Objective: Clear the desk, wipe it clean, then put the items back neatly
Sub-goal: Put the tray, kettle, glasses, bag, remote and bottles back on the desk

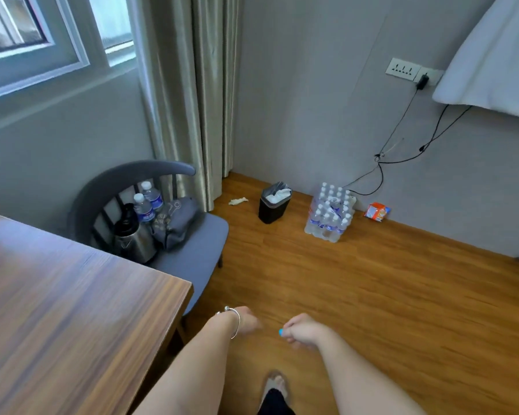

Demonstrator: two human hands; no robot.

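Observation:
The wooden desk point(72, 310) fills the lower left, its visible top bare. On the grey chair point(192, 253) beside it stand a steel kettle point(134, 239), two water bottles point(147, 202) and a grey bag point(177, 223). My left hand point(247, 320), with a bracelet on its wrist, hangs over the floor right of the desk corner, blurred, fingers curled down. My right hand point(300, 329) is close beside it, fingers curled; I see nothing in either hand.
A black bin point(273, 205) with white paper in it stands by the curtain, a crumpled tissue point(238, 201) on the floor beside it. A pack of water bottles point(330, 214) and an orange packet point(377, 211) sit by the wall. Cables hang from a socket.

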